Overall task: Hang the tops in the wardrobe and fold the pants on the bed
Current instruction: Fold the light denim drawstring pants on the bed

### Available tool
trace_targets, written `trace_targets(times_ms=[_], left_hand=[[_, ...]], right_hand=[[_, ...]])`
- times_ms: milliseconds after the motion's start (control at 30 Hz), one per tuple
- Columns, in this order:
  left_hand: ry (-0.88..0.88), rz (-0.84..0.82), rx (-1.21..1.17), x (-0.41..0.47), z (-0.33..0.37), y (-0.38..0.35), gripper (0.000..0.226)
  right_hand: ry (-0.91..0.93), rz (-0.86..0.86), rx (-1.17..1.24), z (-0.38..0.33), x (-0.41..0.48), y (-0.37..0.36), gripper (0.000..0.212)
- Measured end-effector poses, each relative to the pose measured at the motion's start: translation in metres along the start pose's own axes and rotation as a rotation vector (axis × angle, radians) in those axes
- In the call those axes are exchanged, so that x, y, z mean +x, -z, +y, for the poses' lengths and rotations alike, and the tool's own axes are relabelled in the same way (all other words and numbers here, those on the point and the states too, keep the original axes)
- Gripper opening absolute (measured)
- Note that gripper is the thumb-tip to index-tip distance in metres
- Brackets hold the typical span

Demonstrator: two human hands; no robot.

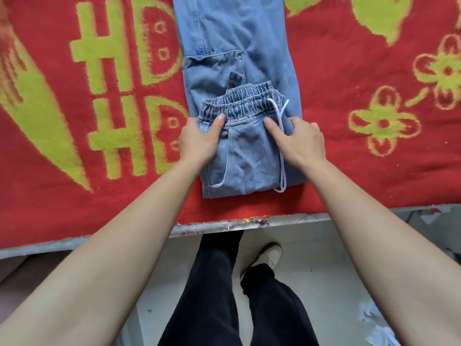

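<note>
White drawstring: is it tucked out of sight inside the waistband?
No, the white drawstring trails loose over the folded end of the jeans, passing under the right hand.

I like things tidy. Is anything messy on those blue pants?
Only the white drawstring: it trails loose across the folded jeans, from the waistband past the right hand to the near edge. Otherwise the fold looks neat.

The jeans [239,58] were soft washed denim, matt, with a gathered elastic waistband [244,102] and a white woven cord [276,108]. Under them the red blanket [349,158] had a fuzzy, towel-like pile. The bed edge [199,231] looked like dull grey painted metal, chipped; the floor [324,283], smooth and pale.
</note>
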State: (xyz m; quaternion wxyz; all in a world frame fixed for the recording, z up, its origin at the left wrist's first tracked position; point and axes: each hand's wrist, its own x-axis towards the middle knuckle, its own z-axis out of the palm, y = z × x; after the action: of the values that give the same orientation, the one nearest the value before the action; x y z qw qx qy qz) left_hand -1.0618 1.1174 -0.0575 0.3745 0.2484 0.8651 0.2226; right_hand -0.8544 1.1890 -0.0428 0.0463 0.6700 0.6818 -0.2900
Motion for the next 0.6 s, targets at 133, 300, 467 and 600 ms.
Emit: trace_targets(times_ms=[133, 300, 467, 600], left_hand=[[-0.212, 0.090, -0.004, 0.008, 0.018, 0.003, 0.049], [-0.222, 0.177, -0.023, 0.033, 0.037, 0.005, 0.030], [-0.118, 0.133, 0.257, 0.051, 0.038, 0.003, 0.050], [-0.636, 0.375, 0.370, 0.027, 0.038, 0.014, 0.040]], right_hand=[[0.126, 0.123, 0.030, -0.013, 0.015, 0.007, 0.064], [0.090, 0.178, 0.014, -0.031, 0.040, 0.009, 0.052], [-0.061, 0.048, -0.011, -0.038, 0.053, -0.002, 0.048], [0.445, 0.492, -0.131, -0.030, 0.022, -0.009, 0.059]])
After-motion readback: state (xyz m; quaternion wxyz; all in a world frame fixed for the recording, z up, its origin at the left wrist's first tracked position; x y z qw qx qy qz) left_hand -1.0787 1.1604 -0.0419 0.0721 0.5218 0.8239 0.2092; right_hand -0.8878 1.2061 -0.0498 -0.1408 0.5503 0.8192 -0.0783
